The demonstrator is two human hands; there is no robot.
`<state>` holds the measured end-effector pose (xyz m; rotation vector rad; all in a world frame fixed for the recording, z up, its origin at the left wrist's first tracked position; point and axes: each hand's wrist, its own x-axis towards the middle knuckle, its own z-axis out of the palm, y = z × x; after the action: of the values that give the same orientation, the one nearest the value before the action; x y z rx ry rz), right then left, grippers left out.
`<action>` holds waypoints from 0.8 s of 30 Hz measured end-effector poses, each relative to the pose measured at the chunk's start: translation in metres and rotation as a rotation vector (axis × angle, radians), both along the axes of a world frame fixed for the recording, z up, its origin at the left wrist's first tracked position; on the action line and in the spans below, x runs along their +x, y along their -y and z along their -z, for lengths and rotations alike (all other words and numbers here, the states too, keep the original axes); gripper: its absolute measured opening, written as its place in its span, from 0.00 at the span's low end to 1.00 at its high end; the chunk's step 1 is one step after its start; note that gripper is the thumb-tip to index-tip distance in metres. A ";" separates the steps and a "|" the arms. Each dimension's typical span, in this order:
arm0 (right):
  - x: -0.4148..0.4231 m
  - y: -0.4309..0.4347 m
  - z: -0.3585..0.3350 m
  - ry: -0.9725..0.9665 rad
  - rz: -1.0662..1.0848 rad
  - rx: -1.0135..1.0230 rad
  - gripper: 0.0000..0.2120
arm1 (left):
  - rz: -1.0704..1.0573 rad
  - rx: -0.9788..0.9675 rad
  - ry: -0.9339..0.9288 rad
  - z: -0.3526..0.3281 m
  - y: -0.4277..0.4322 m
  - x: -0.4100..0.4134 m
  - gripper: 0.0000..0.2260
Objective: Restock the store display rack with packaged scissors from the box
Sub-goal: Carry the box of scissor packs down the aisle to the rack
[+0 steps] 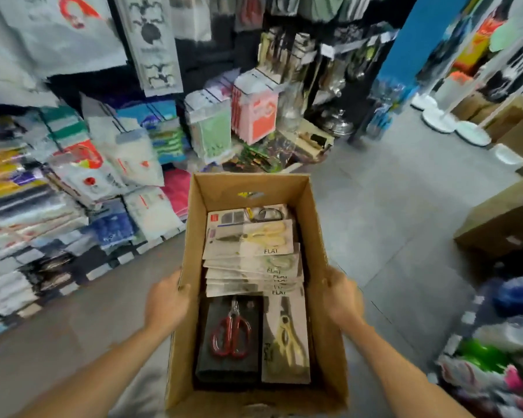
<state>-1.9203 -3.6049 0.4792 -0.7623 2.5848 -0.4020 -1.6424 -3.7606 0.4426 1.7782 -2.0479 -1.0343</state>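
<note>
So the packaged scissors [251, 251] sit stacked inside the open cardboard box [191, 224], with a red-handled pair [231, 336] nearest. The left hand [166, 300] and right hand [341, 297] each grip a side wall, holding it over the floor [375, 206] beside blurry display racks [103, 164].

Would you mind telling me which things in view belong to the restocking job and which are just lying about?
Part of the job: cardboard box, held at its sides by the left hand and right hand; red-handled scissors pack; yellow-handled scissors pack; fanned FLAT packs.
Just lying about: brown cartons on the floor; white round bases; pink packs; bagged goods at left.
</note>
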 end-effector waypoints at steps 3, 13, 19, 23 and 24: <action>-0.044 0.038 0.041 0.037 -0.070 0.011 0.15 | -0.084 0.007 0.046 0.037 0.008 -0.028 0.11; -0.115 0.153 0.165 0.123 -0.397 -0.040 0.08 | -0.431 0.162 0.090 0.156 0.034 -0.082 0.09; -0.132 0.203 0.266 0.257 -0.549 0.027 0.15 | -0.655 0.263 0.145 0.236 0.040 -0.097 0.12; -0.129 0.223 0.333 0.221 -0.621 0.075 0.14 | -0.847 0.330 0.195 0.298 0.036 -0.095 0.08; -0.129 0.227 0.350 0.204 -0.649 0.087 0.14 | -0.894 0.367 0.202 0.315 0.036 -0.095 0.06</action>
<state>-2.0490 -3.8316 0.1294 -1.3749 2.0057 -0.1504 -1.7372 -3.7964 0.1277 2.6637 -0.9124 -0.9706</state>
